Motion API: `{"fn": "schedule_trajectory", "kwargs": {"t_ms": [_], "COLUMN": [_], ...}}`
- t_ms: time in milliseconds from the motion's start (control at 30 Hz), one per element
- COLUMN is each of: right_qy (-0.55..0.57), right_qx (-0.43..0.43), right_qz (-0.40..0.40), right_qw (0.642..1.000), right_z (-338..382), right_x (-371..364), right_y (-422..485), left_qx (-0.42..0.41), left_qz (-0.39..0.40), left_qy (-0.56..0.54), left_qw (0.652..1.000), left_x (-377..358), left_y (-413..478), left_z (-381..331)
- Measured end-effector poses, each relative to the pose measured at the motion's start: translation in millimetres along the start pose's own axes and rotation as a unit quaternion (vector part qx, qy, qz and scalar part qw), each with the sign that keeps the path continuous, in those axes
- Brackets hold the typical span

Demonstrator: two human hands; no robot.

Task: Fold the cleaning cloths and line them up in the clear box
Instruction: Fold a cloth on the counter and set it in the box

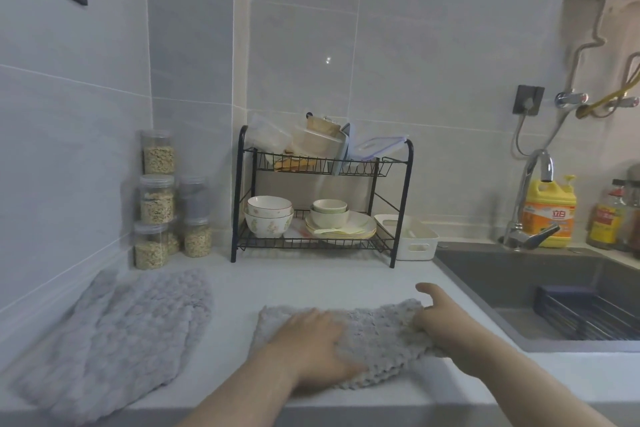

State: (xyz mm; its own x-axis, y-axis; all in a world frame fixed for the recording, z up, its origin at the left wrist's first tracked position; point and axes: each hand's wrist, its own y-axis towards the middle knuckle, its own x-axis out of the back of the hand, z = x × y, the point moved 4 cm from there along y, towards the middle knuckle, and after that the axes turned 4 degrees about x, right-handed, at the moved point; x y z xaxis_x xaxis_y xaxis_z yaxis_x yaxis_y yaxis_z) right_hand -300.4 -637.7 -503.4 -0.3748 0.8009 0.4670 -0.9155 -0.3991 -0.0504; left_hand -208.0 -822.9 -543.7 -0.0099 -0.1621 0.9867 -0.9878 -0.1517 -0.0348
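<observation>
I see grey cloth (pixel 374 340) on tabletop (pixel 311 281) near sink (pixel 519 288) | left hand (pixel 311 343) flat, fingers spread | right hand (pixel 440 319) pinching right edge | soft, light, floppy: grip corners.

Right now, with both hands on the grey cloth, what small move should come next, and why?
Probably the right hand should fold its pinched edge over toward the left hand, which lies flat on the cloth. The cloth looks only partly folded, and the pile of cloths still waits.
</observation>
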Motion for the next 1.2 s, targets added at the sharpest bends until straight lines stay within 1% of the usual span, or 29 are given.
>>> {"fn": "schedule_trajectory", "kwargs": {"t_ms": [67, 167, 200, 267, 300, 333, 367, 433, 467, 500, 600, 733, 967, 1033, 1100, 1167, 1200], "right_qy": [0.062, 0.1, 0.099, 0.099, 0.098, 0.094, 0.085, 0.061, 0.047, 0.032, -0.017, -0.052, -0.088, -0.073, -0.009, 0.062, 0.079], "right_qx": [-0.003, 0.013, 0.021, 0.037, 0.046, 0.056, 0.067, 0.082, 0.09, 0.095, 0.098, 0.095, 0.091, 0.072, 0.036, 0.015, 0.02], "right_qz": [-0.01, -0.024, -0.026, -0.022, -0.015, -0.008, -0.001, 0.018, 0.032, 0.046, 0.083, 0.122, 0.115, 0.124, 0.146, 0.135, 0.12], "right_qw": [0.998, 0.995, 0.994, 0.994, 0.994, 0.994, 0.994, 0.995, 0.994, 0.994, 0.992, 0.987, 0.985, 0.987, 0.989, 0.989, 0.989], "right_z": [5, 19, 25, 37, 44, 52, 60, 73, 77, 81, 90, 91, 91, 89, 88, 88, 87], "right_x": [3, 2, 0, -4, -7, -12, -18, -38, -50, -62, -99, -138, -160, -161, -158, -146, -137], "right_y": [4, 8, 8, 8, 7, 6, 5, 6, 7, 9, 11, 4, -10, -15, -19, -19, -17], "left_qx": [0.014, 0.013, 0.01, 0.023, 0.044, 0.072, 0.105, 0.155, 0.16, 0.154, 0.134, 0.126, 0.119, 0.118, 0.123, 0.121, 0.12], "left_qz": [0.04, 0.043, 0.023, -0.072, -0.125, -0.162, -0.18, -0.162, -0.148, -0.142, -0.151, -0.156, -0.178, -0.183, -0.188, -0.188, -0.186], "left_qy": [0.026, -0.002, -0.019, -0.048, -0.064, -0.083, -0.108, -0.185, -0.217, -0.223, -0.194, -0.167, -0.171, -0.168, -0.176, -0.191, -0.2], "left_qw": [0.999, 0.999, 1.0, 0.996, 0.989, 0.981, 0.972, 0.957, 0.952, 0.952, 0.96, 0.965, 0.962, 0.962, 0.958, 0.956, 0.955], "left_x": [-10, -5, 2, 20, 26, 27, 24, 14, 8, 5, 2, -1, 0, -1, -2, -2, -3], "left_y": [3, -3, -7, -19, -25, -32, -39, -50, -51, -48, -38, -31, -31, -30, -31, -31, -31], "left_z": [-4, -9, -8, 11, 28, 49, 69, 94, 99, 101, 106, 111, 114, 115, 116, 116, 116]}}
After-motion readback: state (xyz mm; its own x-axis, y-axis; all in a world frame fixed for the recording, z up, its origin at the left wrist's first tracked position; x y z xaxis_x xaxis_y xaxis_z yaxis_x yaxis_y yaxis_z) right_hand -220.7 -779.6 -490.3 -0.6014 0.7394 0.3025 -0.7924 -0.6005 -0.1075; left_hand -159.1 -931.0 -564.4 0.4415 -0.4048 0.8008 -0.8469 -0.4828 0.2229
